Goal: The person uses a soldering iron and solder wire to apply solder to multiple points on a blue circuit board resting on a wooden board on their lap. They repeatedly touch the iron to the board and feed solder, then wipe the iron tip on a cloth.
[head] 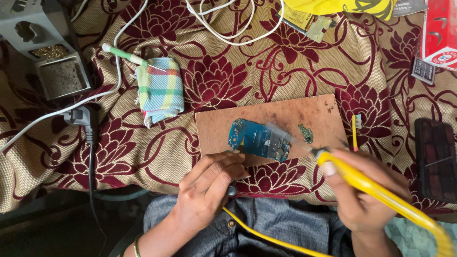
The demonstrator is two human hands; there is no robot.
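A folded checked cloth (161, 89), toothbrush (355, 131) and dark phone (435, 159) lie nearby.

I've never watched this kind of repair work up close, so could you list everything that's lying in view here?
circuit board: one, blue, on the brown board
brown board: one, flat on the patterned cloth
small green part: one, on the brown board, right of the circuit board
patterned cloth: one, beige and maroon flowers, under everything
checked cloth: one, folded, green, yellow and pink, left of the board
toothbrush: one, yellow, right of the board
soldering stand: one, grey, top left
white cable: looped, top centre
black plug: one, left
dark phone: one, right edge
soldering iron: one, yellow, blurred
left hand: near edge of the board
right hand: fingers around the iron
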